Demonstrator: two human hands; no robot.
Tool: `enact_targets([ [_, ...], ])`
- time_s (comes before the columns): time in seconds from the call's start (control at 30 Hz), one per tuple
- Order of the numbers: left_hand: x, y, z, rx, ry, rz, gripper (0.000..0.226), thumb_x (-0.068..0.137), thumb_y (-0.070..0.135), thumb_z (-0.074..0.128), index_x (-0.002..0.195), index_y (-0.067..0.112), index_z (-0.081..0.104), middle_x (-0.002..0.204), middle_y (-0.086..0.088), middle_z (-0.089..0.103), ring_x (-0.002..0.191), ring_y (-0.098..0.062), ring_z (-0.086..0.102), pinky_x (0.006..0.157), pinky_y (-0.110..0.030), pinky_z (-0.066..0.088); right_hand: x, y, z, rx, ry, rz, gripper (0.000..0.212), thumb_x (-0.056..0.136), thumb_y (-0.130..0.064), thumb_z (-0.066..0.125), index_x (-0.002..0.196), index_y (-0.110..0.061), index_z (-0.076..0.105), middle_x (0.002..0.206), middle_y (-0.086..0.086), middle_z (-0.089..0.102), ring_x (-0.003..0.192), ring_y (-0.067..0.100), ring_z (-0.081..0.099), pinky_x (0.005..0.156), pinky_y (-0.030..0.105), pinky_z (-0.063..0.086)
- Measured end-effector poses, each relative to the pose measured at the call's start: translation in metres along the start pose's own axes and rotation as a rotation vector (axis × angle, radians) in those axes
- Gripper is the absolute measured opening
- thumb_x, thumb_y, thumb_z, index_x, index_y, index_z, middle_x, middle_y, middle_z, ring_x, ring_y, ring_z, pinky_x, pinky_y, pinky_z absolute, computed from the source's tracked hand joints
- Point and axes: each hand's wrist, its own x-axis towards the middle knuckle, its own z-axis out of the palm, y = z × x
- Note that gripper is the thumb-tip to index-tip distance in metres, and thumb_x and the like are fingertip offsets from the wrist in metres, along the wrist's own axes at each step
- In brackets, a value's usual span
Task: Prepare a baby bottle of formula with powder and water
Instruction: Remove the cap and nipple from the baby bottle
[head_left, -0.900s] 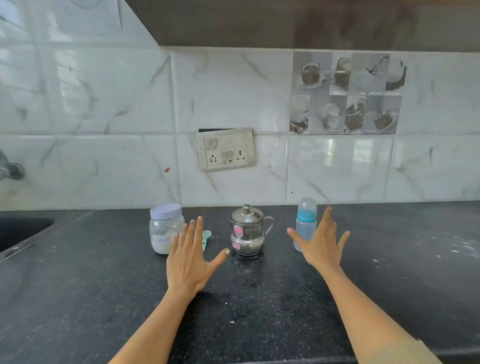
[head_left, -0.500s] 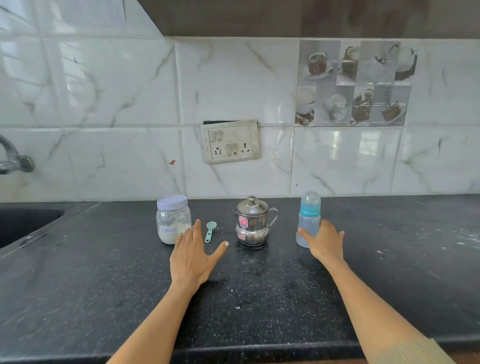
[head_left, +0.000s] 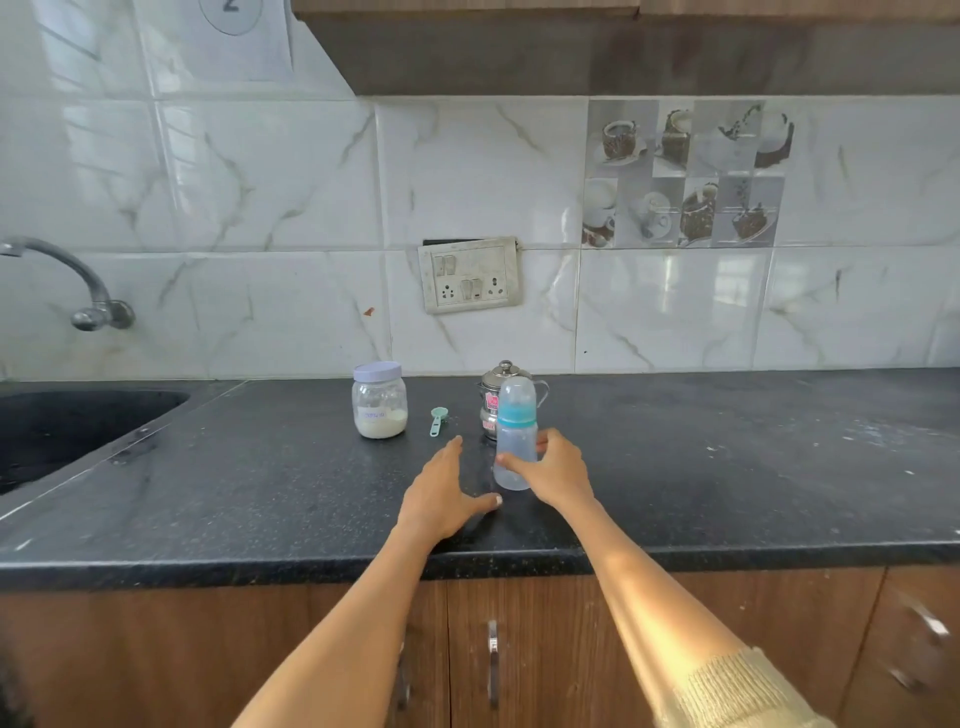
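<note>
A clear baby bottle (head_left: 515, 436) with a blue collar and a clear cap stands upright in front of the steel pot, and my right hand (head_left: 558, 470) grips its lower body. Just left of the bottle, my left hand (head_left: 441, 493) is open with fingers spread over the black counter (head_left: 260, 493). Behind the bottle stands a small steel lidded pot (head_left: 491, 395), partly hidden. Further left lies a small green scoop (head_left: 437, 419). A clear jar (head_left: 379, 400) with a lilac lid holds white powder at its bottom.
A black sink (head_left: 67, 426) is set into the counter at the left, with a steel tap (head_left: 78, 286) on the tiled wall above it. A switch and socket plate (head_left: 470, 274) sits on the wall. Wooden cabinet doors (head_left: 519, 649) are below the counter edge.
My right hand has closed on the baby bottle and brought it left and toward me, in front of the steel pot. The view has pulled back from the counter.
</note>
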Motion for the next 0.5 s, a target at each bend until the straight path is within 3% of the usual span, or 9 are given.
enact_targets([
  [0.1,-0.005,0.007,0.004,-0.076,0.000,-0.008,0.103,0.065,0.047,0.077,0.145,0.015,0.022,0.148,-0.003,0.035,0.134,-0.021,0.037,0.106,-0.042,0.038,-0.009,-0.014,0.009,0.031,-0.041,-0.014,0.063,0.071,-0.048,0.076,0.118,-0.013,0.055,0.118,0.003,0.064,0.107,0.019,0.062,0.085,0.029,0.049],
  [0.17,-0.005,0.012,0.006,-0.197,0.020,-0.010,0.086,0.058,0.047,0.078,0.131,0.020,0.040,0.128,0.000,0.055,0.117,-0.019,0.054,0.096,-0.043,0.047,-0.011,-0.020,0.013,0.055,-0.057,-0.010,0.060,0.071,-0.049,0.075,0.116,-0.014,0.057,0.115,0.003,0.066,0.104,0.019,0.064,0.084,0.029,0.051],
  [0.23,-0.004,0.016,0.008,-0.287,0.067,-0.018,0.073,0.057,0.048,0.077,0.118,0.025,0.046,0.110,0.007,0.061,0.100,-0.013,0.060,0.088,-0.040,0.052,-0.012,-0.023,0.015,0.055,-0.062,-0.008,0.061,0.070,-0.052,0.074,0.116,-0.014,0.058,0.114,0.003,0.066,0.103,0.019,0.064,0.085,0.030,0.052],
  [0.4,0.003,0.017,0.017,-0.320,0.161,-0.031,0.057,0.075,0.028,0.071,0.124,0.020,0.044,0.115,0.000,0.060,0.102,-0.016,0.059,0.088,-0.035,0.051,-0.003,-0.021,0.009,0.031,-0.177,-0.010,0.071,0.065,-0.053,0.077,0.120,-0.014,0.055,0.116,0.002,0.064,0.101,0.017,0.062,0.087,0.030,0.053],
  [0.5,0.009,0.017,0.018,-0.322,0.177,-0.067,0.050,0.079,0.031,0.068,0.121,0.018,0.046,0.113,-0.002,0.061,0.103,-0.020,0.059,0.088,-0.039,0.051,0.007,-0.034,-0.010,-0.031,-0.332,-0.050,0.070,0.064,-0.055,0.076,0.120,-0.017,0.057,0.116,-0.001,0.063,0.097,0.014,0.060,0.087,0.031,0.051],
])
